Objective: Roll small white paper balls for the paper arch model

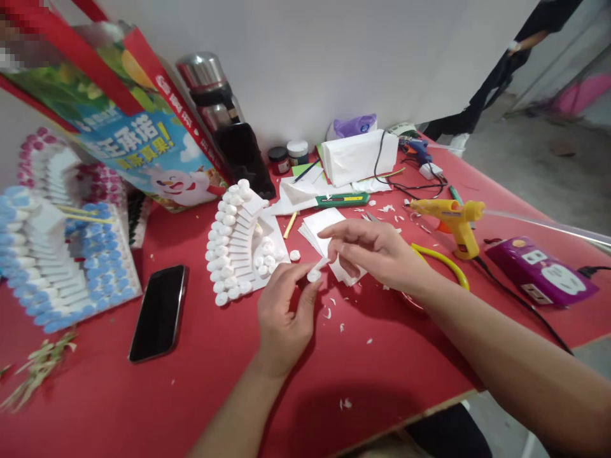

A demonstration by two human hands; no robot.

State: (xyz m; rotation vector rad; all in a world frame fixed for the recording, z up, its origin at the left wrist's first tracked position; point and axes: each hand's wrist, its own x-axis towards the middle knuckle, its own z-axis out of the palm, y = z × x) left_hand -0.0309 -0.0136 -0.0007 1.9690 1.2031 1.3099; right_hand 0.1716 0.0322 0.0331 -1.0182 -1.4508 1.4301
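Between the thumb and fingers of my left hand (285,315) is a small white paper roll (314,275). A loose end rises from it toward my right hand (375,247), whose fingers are bent and closed at that end. Just beyond my hands lies a stack of white paper sheets (322,222), partly hidden by the right fingers. To the left stands a curved white staircase model (243,245) edged with similar white rolls, with a few more loose on its base. One single roll (294,255) rests on the table beside it.
A yellow glue gun (451,219) and a purple power strip (544,270) lie at right, with cords. A green utility knife (341,200) is behind the paper. At left are a black phone (158,313), a blue-and-white model (102,261) and a shopping bag (138,137). Paper scraps dot the red table (200,388).
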